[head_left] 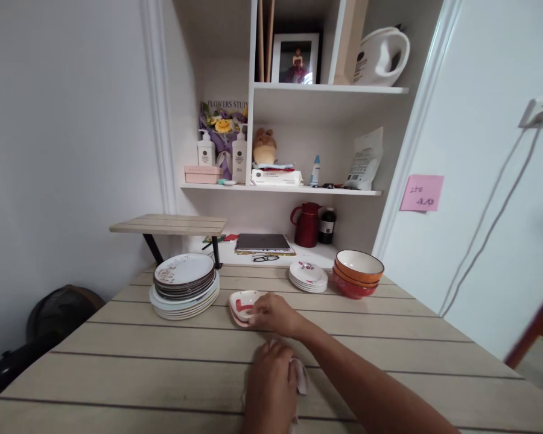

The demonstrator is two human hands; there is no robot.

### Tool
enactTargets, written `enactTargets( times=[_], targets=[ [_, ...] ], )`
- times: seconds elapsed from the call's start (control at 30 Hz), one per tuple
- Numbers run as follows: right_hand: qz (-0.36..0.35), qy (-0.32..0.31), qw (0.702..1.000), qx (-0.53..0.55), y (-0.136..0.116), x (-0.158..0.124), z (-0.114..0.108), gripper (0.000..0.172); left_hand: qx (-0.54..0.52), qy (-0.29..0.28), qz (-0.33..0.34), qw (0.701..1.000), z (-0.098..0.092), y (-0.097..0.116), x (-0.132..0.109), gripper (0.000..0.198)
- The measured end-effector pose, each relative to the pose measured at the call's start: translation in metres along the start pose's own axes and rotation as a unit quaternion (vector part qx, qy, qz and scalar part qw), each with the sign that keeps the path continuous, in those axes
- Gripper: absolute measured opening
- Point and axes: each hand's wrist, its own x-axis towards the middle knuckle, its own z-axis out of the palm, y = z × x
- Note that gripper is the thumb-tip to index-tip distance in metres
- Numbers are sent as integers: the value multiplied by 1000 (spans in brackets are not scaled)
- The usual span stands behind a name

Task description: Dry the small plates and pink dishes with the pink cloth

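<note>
My right hand [275, 313] reaches across the table, its fingers closed on the right rim of a small white dish [244, 303] with a red pattern. That dish sits on top of a pinkish one, partly hidden beneath it. Nearer to me, my left hand [271, 380] is closed around a pale, crumpled cloth [300, 377], which sticks out on its right side. Both hands are low over the wooden table, just in front of one another.
A stack of plates [185, 270] stands at left, beside a small raised wooden stand [172, 224]. Small floral plates [308, 275] and stacked bowls [358, 271] are at right. Behind lie glasses [266, 258], a laptop [262, 242] and a red jug [307, 226].
</note>
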Motion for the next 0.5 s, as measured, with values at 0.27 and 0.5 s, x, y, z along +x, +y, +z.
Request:
enactTargets(
  times=[0.27,0.5],
  targets=[
    [6,129,966,222,-15,0,-18,27,-15,3,3,1000,-2,-1,-2,30],
    [-42,205,978,-9,2,-47,-44,27,-20,3,-5,1000,-1,0,-2,30]
  ],
)
